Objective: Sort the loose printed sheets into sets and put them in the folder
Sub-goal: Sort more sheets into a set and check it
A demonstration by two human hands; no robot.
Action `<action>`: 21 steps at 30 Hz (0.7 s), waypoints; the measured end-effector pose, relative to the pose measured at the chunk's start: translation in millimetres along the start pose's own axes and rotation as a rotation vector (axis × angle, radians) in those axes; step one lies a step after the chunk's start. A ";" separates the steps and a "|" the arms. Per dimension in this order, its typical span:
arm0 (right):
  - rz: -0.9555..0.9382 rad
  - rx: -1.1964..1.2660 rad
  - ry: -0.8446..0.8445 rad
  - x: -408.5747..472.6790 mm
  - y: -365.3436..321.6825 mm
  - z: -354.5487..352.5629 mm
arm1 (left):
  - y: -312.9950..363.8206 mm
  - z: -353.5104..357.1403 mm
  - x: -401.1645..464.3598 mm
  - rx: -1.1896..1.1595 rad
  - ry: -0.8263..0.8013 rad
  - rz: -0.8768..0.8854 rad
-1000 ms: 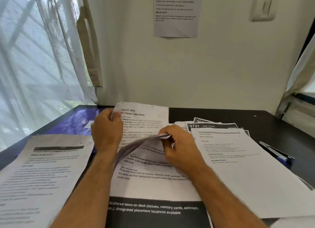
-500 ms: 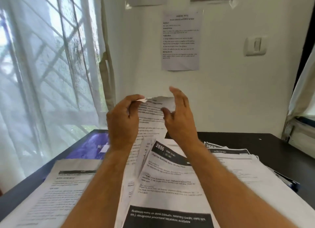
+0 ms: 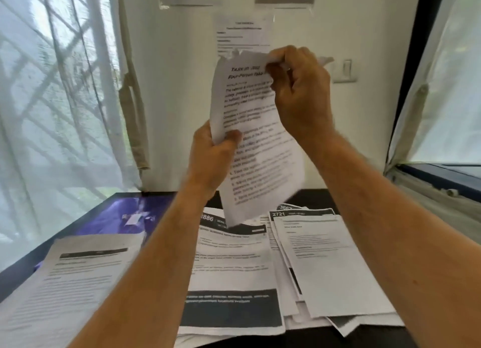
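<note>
I hold a printed sheet (image 3: 250, 129) upright in the air, well above the black desk (image 3: 322, 196). My left hand (image 3: 213, 155) grips its left edge about halfway down. My right hand (image 3: 299, 92) pinches its torn top right corner. Below on the desk lie three lots of printed sheets: one stack at the left (image 3: 78, 282), a middle pile headed 2886 (image 3: 231, 264), and a fanned pile headed 2721 at the right (image 3: 325, 264). A purple folder (image 3: 125, 215) lies at the desk's far left corner.
A curtained window (image 3: 52, 113) runs along the left. The white wall ahead carries taped notices (image 3: 242, 35) and a light switch (image 3: 346, 69). Another window frame (image 3: 440, 181) stands at the right.
Both hands have lifted the sheet from the middle pile up to eye level, and the head has tilted up. The right hand moved to the sheet's top right corner; the left slid down its left edge.
</note>
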State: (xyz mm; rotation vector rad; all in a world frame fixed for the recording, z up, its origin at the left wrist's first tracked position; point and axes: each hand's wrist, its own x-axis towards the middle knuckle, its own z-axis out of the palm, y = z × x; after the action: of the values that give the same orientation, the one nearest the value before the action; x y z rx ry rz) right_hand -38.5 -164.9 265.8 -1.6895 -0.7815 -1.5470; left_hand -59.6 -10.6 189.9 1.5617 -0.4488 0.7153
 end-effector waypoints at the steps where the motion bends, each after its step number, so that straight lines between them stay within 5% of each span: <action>1: 0.022 -0.022 -0.033 -5.9 9.6 -5.7 | -6.9 10.9 -4.7 -0.055 -0.028 -0.061; 8: 0.398 -0.267 -0.418 -102.6 98.9 -42.9 | -85.3 76.3 -45.6 -0.413 -0.375 -0.578; 10: 0.550 -0.304 -0.484 -140.1 119.8 -53.5 | -108.8 92.9 -48.1 -0.224 -0.312 -0.720; 13: 0.724 -0.288 -0.439 -182.8 135.9 -71.4 | -138.2 115.0 -47.8 0.245 -0.289 -0.657; 18: 0.897 -0.284 -0.378 -229.1 142.8 -88.3 | -175.8 139.2 -47.3 0.557 -0.376 -0.559; 21: 0.904 -0.295 -0.573 -235.2 139.4 -89.8 | -198.9 146.2 -57.5 0.601 -0.414 -0.557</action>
State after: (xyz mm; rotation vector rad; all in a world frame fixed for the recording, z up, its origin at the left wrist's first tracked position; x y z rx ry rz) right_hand 0.4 -311.6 21.2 -2.2865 0.0289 -0.5648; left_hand 56.4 -136.6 3.1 2.2878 -0.0705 0.0780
